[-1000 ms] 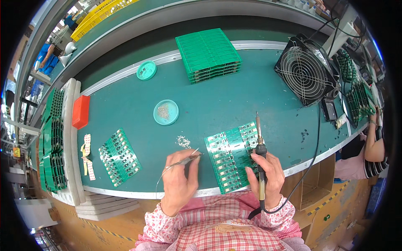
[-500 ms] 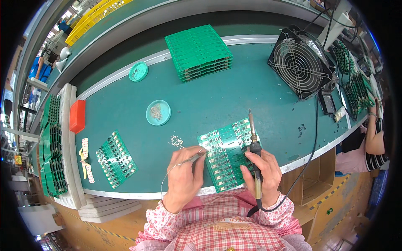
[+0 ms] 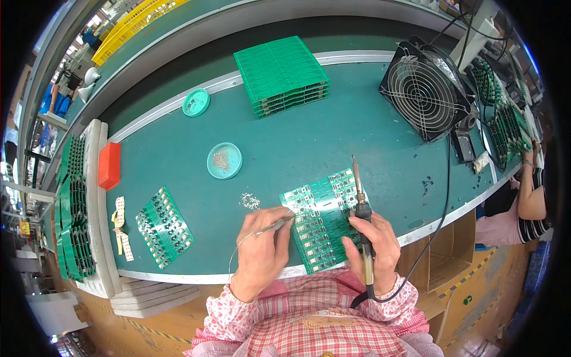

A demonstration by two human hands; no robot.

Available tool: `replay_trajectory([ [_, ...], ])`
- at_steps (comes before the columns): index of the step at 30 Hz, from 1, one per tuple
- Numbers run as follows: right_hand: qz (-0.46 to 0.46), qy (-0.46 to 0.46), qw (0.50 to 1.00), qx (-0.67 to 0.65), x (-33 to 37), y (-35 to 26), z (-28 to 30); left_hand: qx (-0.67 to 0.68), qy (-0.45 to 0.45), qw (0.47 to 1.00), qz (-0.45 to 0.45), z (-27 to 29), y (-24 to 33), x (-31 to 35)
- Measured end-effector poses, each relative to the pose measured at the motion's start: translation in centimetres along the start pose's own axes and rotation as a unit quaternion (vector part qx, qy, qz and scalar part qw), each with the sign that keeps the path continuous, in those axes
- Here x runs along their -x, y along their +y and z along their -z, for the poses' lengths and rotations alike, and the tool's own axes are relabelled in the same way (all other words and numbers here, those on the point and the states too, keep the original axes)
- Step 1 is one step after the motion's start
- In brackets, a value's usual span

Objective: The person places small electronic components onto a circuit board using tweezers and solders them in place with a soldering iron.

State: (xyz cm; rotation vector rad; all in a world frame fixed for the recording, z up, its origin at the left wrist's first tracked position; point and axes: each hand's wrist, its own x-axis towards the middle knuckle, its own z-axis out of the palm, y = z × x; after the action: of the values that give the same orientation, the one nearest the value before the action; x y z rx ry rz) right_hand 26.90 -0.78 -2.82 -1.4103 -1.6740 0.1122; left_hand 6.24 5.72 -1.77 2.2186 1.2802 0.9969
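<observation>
A green circuit board panel (image 3: 321, 214) with rows of small components lies at the table's near edge. At its left side, my left hand (image 3: 262, 247) pinches a thin, curving solder wire (image 3: 237, 249); a slim grey piece shows between the fingers, its kind unclear. The wire's upper end reaches the panel's left part. My right hand (image 3: 377, 244) is wrapped round a soldering iron (image 3: 361, 209) over the panel's right side. The iron's bare tip points away from me, past the far edge of the panel. Small pale parts (image 3: 250, 201) are scattered beside my left hand.
A second panel (image 3: 165, 227) and component tape strips (image 3: 121, 229) lie left, near a red box (image 3: 109, 166). Two turquoise dishes (image 3: 239, 162) and stacked green panels (image 3: 279, 71) stand farther back. A black fan (image 3: 423, 92) is right; the iron's cord (image 3: 443, 208) hangs nearby. A co-worker's arm (image 3: 531, 193) shows far right.
Both hands stay almost in place over the panel. The soldering iron has shifted only very slightly; nothing is taken up or let go.
</observation>
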Motion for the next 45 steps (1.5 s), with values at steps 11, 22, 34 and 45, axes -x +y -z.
replay_trajectory([
  [11, -0.156, 0.011, 0.933, -0.323, 1.1, -1.9, 0.5, 0.002, -0.002, 1.0, 0.0, 0.0, 0.1, 0.0],
  [22, -0.127, 0.006, 0.928, -0.35, 0.4, -2.1, -0.1, 0.002, -0.002, 1.0, -0.003, 0.1, 0.0, -0.1],
  [34, -0.169, -0.014, 0.936, -0.308, 0.0, -1.8, 0.2, 0.001, 0.004, 1.0, -0.011, 0.1, 0.0, -0.1],
  [45, -0.189, -0.068, 0.94, -0.275, -0.4, -1.4, -0.1, 0.004, -0.003, 1.0, -0.006, 0.1, -0.1, -0.1],
])
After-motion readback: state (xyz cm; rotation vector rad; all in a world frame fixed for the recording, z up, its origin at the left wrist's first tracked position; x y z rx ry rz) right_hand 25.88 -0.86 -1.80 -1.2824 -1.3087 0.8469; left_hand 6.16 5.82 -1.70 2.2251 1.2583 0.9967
